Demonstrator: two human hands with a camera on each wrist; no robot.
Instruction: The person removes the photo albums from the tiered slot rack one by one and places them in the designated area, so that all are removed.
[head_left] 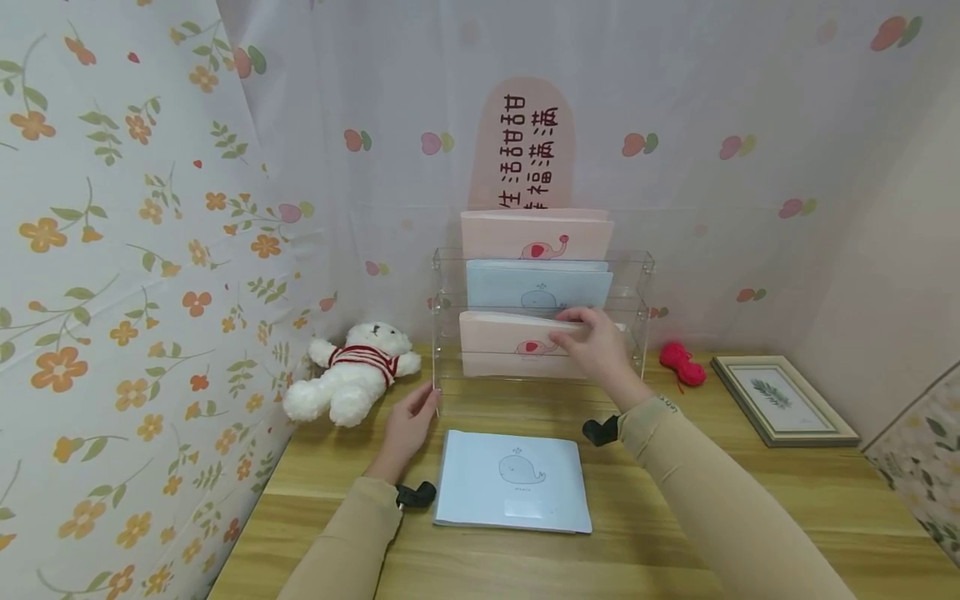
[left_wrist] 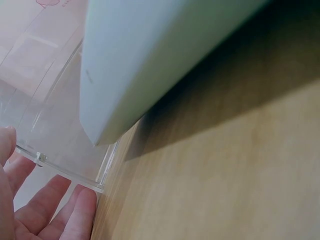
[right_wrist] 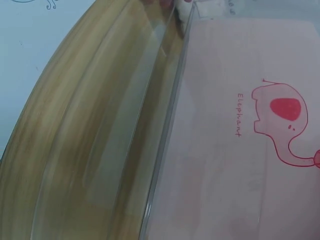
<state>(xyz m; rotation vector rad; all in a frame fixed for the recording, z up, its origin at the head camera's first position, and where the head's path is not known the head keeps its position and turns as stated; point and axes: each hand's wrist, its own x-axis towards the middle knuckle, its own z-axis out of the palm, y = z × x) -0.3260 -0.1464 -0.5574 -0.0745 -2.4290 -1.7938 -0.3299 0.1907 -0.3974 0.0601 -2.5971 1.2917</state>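
Note:
A clear acrylic rack [head_left: 539, 398] stands on the table against the curtain, with folders upright in its tiers. My left hand [head_left: 408, 425] holds the rack's left side edge; in the left wrist view its thumb and fingers [left_wrist: 42, 202] lie on either side of the clear panel. At the front tier my right hand [head_left: 597, 348] pinches the top edge of a pink elephant folder [head_left: 491, 354], thumb in front. Behind it are a blue whale folder [head_left: 491, 287] and another pink elephant folder [head_left: 491, 237]. Another blue whale folder [head_left: 480, 483] lies flat before the rack.
A white teddy bear [head_left: 348, 387] in a striped top lies left of the rack. To the right are a red yarn skein [head_left: 682, 364] and a framed leaf picture [head_left: 780, 400]. Patterned curtains [head_left: 150, 275] close off the left and back of the wooden table [head_left: 675, 533].

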